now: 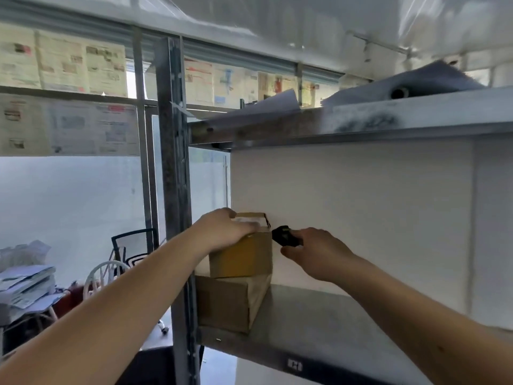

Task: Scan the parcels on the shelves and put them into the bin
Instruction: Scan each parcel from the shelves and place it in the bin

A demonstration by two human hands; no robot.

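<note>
Forearms reach up from the lower edge toward the shelf. The left hand lies palm-down on the top box, fingers straight across its lid and white label; no curl round the box is visible. The right hand grips a black scanner, fingers wrapped round its body, with the scanner's front end just beside the top box's right edge and pointing at it. The top box sits on a larger bottom box, both at the left end of the shelf, against the upright post. A white back panel closes the bay behind them. The upper shelf carries loose papers. Beyond the post, left, stand a chair and newspaper-covered windows.
</note>
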